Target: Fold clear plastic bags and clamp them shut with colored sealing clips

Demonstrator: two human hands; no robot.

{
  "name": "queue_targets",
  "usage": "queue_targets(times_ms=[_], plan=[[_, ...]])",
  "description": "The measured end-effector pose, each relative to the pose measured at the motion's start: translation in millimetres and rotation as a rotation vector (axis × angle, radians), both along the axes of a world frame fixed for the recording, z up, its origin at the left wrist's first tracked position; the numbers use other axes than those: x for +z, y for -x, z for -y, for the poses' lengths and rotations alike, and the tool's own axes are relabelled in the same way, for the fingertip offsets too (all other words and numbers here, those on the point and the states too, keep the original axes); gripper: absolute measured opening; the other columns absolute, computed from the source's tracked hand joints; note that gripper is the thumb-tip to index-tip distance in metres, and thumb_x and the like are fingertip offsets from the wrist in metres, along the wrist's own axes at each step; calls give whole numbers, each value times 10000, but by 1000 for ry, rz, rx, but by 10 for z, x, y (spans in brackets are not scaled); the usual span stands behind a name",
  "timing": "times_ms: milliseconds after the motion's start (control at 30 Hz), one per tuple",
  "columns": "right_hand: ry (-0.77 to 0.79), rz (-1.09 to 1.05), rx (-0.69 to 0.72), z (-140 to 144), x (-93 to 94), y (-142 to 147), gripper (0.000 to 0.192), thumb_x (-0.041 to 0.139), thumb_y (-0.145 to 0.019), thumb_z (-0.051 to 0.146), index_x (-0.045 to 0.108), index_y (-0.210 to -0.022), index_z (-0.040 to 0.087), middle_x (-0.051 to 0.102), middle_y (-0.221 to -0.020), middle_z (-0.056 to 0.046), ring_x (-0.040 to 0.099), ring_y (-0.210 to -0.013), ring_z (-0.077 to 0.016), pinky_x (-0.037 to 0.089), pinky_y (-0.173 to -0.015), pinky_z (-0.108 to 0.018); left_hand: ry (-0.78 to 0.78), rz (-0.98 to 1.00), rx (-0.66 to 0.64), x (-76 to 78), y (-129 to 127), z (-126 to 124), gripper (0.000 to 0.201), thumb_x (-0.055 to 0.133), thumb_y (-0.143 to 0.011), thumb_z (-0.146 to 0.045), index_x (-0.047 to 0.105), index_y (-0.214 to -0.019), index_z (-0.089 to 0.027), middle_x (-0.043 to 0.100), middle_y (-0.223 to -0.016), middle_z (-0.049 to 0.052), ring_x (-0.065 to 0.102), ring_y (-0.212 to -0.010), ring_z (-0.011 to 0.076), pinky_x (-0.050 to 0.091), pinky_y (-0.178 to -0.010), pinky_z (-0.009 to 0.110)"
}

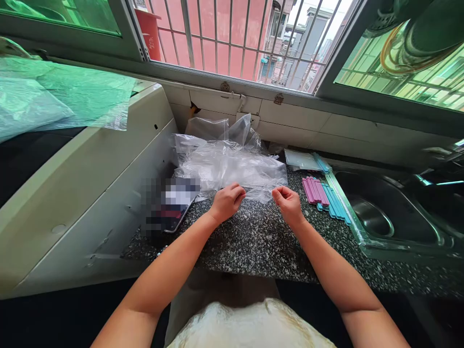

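We see our left hand (227,200) and our right hand (287,203) both pinching the near edge of a clear plastic bag (232,166), each grip closed on the thin film with fingers curled into a loose fist. The bag lies crumpled on the speckled dark bench (261,241), spreading from our hands back toward the far edge under the window (232,43), where more clear film stands bunched against the tiled wall. Just to the right of our right hand lies a row of pink clips (314,190) and, beside them, blue clips (333,203), close to the bench's right edge where the steel sink (384,212) begins. A small tray (174,212) with a blurred-out surface sits at the bench's left edge, near our left hand. Green-tinted plastic sheeting (65,96) covers the white appliance at far left.
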State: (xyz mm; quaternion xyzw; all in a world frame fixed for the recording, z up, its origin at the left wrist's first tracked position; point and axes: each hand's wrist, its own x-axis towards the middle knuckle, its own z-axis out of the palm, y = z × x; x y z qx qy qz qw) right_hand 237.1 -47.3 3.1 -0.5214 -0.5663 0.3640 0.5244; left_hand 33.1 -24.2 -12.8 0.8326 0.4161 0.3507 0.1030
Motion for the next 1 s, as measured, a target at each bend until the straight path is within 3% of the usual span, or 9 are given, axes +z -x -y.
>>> queue_targets(times_ms=[333, 600, 1000], plan=[[7, -76, 13, -14, -2, -23, 384, 629, -661, 543, 510, -611, 181, 390, -490, 59, 313, -462, -69, 244, -462, -230, 67, 52, -69, 38, -11, 22, 129, 456, -835, -196, 549, -748, -173, 535, -762, 30, 494, -619, 117, 391, -581, 230], [27, 30, 119, 24, 73, -1, 320, 675, -620, 482, 579, -667, 181, 544, -627, 8, 453, -576, -106, 375, -557, -249, 214, 192, -62, 82, -20, 22, 121, 496, -799, -157, 522, -682, -165, 507, -692, 7, 468, -610, 109, 411, -598, 235], [-16, 155, 162, 38, 89, -17, 298, 625, -684, 451, 531, -603, 180, 446, -553, 31, 363, -511, -86, 309, -489, -236, 303, 295, 6, 79, 36, -71, 116, 503, -769, -205, 530, -664, -164, 510, -651, 4, 482, -634, 129, 402, -614, 257]])
